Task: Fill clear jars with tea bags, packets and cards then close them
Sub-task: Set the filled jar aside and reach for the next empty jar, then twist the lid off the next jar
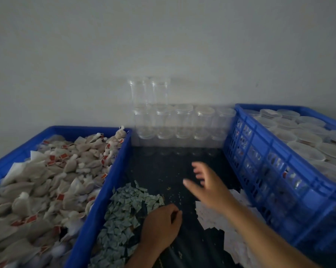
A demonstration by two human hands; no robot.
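Observation:
Empty clear jars (pixel 183 122) stand stacked in rows against the wall at the back of the dark work surface. A heap of small green packets (pixel 124 213) lies on that surface at the front left. White cards (pixel 217 215) lie at the front right, partly under my right arm. My left hand (pixel 161 227) rests with curled fingers at the edge of the packets; whether it holds one is hidden. My right hand (pixel 206 182) hovers blurred over the middle of the surface, fingers spread and holding nothing, short of the jars.
A blue crate (pixel 97 206) heaped with white tea bags with red tags (pixel 47 180) stands at the left. A blue slotted crate (pixel 269 161) at the right holds several closed, filled jars (pixel 298 136). A plain wall rises behind.

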